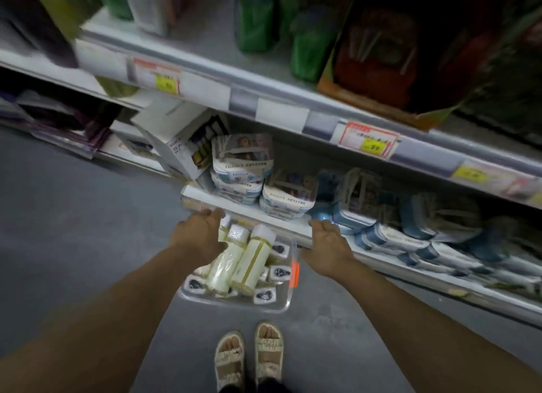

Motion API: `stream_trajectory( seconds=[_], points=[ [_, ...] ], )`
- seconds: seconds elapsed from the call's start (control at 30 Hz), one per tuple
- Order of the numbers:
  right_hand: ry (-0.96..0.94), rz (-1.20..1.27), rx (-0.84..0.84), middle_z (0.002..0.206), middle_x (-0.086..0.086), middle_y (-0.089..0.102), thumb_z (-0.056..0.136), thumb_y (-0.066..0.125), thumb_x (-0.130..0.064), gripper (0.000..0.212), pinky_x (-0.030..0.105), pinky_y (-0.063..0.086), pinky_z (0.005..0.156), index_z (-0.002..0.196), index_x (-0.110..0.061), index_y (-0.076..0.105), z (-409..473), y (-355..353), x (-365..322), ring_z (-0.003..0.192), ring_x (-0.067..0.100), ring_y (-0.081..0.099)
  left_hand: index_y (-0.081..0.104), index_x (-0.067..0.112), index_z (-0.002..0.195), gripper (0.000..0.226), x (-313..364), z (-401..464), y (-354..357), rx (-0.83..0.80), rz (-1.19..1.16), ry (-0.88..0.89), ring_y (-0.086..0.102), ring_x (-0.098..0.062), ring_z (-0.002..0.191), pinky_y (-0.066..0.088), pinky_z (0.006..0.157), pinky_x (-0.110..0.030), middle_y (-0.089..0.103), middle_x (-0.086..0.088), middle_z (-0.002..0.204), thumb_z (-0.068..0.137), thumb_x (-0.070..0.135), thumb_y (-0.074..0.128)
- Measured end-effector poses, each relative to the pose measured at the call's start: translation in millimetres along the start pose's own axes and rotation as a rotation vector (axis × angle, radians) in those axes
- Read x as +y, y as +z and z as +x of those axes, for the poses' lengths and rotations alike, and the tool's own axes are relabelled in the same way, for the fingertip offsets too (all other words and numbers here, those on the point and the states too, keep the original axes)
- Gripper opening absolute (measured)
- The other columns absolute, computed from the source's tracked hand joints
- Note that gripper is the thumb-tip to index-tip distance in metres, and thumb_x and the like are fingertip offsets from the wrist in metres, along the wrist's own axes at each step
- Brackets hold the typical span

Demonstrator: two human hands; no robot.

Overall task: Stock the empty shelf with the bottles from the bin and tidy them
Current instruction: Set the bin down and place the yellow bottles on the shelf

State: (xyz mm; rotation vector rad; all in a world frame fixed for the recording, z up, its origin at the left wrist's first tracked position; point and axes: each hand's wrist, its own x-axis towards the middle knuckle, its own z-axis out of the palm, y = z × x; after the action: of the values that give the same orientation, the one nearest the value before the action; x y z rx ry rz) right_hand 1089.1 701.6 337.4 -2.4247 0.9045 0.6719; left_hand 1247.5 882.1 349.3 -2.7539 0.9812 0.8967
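So I've got both hands on the clear bin (286, 300), left hand (197, 236) and right hand (328, 244) gripping its far corners. The 2 pale bottles (234, 263) lie between my hands, just under the low shelf (249, 211).

We count one clear bin (286, 300), with three pale bottles (252, 260) showing their white caps and roughly six small dark-printed packets (264, 295) around them. We see two hands (202, 234), two sandals (230, 360) and three yellow price tags (167, 83) on the shelf edges.
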Motion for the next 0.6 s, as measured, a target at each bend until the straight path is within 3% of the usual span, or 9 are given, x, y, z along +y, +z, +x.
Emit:
stream_trajectory(
  seconds=[0.17,0.33,0.5,0.6],
  points=[
    [-0.011,0.011,0.062,0.141,0.012,0.033,0.090,0.060,-0.034,0.066,0.035,0.035,0.103,0.144,-0.013,0.028,-61.0,-64.0,-10.6,0.131,0.030,0.031,0.040,0.024,0.136,0.059,28.1,-47.6,-62.5,0.058,0.000,0.095,0.053,-0.022,0.117,0.048,0.093,-0.036,0.055,-0.001,0.130,0.085,0.039,0.065],
    [0.049,0.041,0.157,0.141,0.012,0.034,0.089,0.061,-0.034,0.065,0.037,0.035,0.105,0.142,-0.013,0.030,-124.4,-110.5,-12.2,0.131,0.031,0.031,0.039,0.024,0.138,0.061,54.4,-86.0,-111.9,0.119,0.064,0.222,0.051,-0.025,0.122,0.047,0.095,-0.037,0.050,-0.004,0.137,0.085,0.042,0.064],
    [0.120,0.087,0.259,0.138,0.011,0.036,0.088,0.062,-0.034,0.061,0.040,0.037,0.104,0.138,-0.015,0.033,-190.0,-140.2,-2.4,0.128,0.030,0.034,0.044,0.023,0.128,0.047,92.3,-125.9,-147.0,0.181,0.133,0.346,0.056,-0.025,0.111,0.047,0.082,-0.035,0.058,-0.004,0.123,0.086,0.036,0.062],
    [0.178,0.112,0.314,0.139,0.011,0.035,0.088,0.063,-0.034,0.064,0.038,0.036,0.106,0.140,-0.016,0.031,-230.5,-150.6,15.1,0.130,0.030,0.034,0.045,0.021,0.126,0.049,125.9,-145.0,-160.1,0.167,0.169,0.436,0.056,-0.025,0.111,0.047,0.082,-0.035,0.059,-0.004,0.122,0.085,0.038,0.064]
  ],
)
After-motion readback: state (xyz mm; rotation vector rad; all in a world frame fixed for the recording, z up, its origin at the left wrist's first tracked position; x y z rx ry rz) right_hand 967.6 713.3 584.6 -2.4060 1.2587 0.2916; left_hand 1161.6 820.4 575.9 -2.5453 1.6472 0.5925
